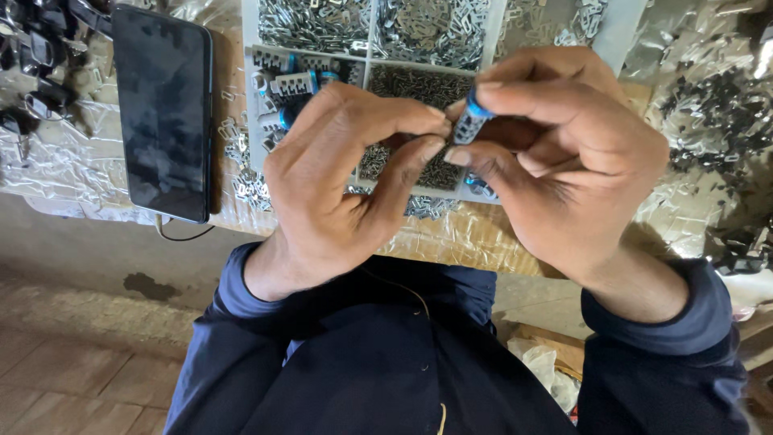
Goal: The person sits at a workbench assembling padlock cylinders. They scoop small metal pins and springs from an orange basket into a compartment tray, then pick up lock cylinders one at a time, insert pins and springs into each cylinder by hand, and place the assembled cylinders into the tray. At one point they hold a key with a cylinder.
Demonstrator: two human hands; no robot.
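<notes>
Both hands meet in front of a white divided tray point(368, 64). My right hand point(564, 153) pinches a small grey part with a blue end point(469, 119) between thumb and forefinger. My left hand point(346, 177) has thumb and forefinger tips pressed together right beside that part; whatever sits between them is too small to make out. Similar grey parts with blue ends point(294, 83) lie in the tray's left compartment. Other compartments hold several small metal pieces point(427, 28) and tiny dark pieces point(419, 84).
A black phone point(163, 109) lies face up left of the tray, with a cable at its near end. Dark parts lie at far left point(36, 72) and loose metal bits on crinkled plastic at right point(717, 113). Table edge runs below the hands.
</notes>
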